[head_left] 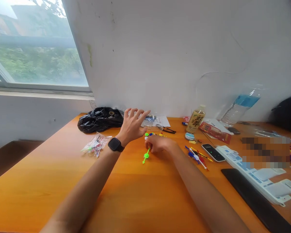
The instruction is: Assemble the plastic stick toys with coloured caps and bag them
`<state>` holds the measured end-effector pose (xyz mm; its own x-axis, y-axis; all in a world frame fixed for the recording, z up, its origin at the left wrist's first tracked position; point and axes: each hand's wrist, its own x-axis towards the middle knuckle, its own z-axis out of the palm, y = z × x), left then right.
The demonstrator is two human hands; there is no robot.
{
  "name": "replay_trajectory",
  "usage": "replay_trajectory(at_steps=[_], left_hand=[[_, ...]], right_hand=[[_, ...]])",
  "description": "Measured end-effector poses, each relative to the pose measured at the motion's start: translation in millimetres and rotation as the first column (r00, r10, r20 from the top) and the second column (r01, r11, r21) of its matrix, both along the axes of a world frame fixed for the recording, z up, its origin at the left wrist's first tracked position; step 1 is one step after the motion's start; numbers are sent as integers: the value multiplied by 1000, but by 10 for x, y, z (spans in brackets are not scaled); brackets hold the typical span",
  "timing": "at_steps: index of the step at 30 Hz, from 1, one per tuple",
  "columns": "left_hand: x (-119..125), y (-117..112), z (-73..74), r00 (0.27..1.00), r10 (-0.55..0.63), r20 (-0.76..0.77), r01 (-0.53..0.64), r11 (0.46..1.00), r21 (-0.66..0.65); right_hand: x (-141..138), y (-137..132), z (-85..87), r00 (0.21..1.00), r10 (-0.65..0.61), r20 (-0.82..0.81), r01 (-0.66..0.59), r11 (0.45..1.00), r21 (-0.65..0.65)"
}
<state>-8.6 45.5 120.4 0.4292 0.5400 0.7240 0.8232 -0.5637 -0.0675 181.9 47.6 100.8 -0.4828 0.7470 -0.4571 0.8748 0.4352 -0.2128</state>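
Note:
My left hand [133,127], with a dark watch [114,144] on its wrist, is raised over the table with fingers spread and nothing in them. My right hand [157,143] is low in front of me, its fingers curled together at the upper end of a bright green plastic arrow [146,156] with a round hub. The fingertips are partly hidden. Just behind the right hand lie several small coloured round pieces [150,134], some covered by the hand. To its right is a loose pile of blue, white, yellow and red plastic arrows [196,156].
A clear bag of small parts [97,144] and a black plastic bag [100,119] lie at left. Toward the right are a tea bottle [195,119], a small round tin [189,136], a black-screened device [213,152], a white power strip [251,171] and a clear water bottle [237,110].

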Motion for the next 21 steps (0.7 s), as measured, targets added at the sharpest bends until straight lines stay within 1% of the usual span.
replay_trajectory(at_steps=[3,5,9,13,16,19,21], left_hand=[[60,-33,-19,999,-4,-40,3,1000,-13],[73,-40,-30,998,-3,-62,1,1000,-25],[65,-21,-52,998,12,-60,-13,1000,-24],[40,7,-79,998,21,-51,-23,999,-39],[31,16,-99,999,17,-50,-20,998,-64],[34,18,-115,999,10,-41,-14,996,-84],[37,17,-120,999,13,-33,-16,996,-90]], right_hand=[[-5,11,-38,999,16,-35,-18,999,-34],[-5,10,-43,999,18,-30,-19,999,-27],[-24,-28,20,999,45,-24,-45,999,6],[-64,-108,157,993,100,-55,-101,995,-7],[-81,-179,274,980,165,-110,-169,985,-24],[-46,-244,414,946,229,-228,-243,969,-36],[23,-286,536,906,258,-335,-282,959,-23]])
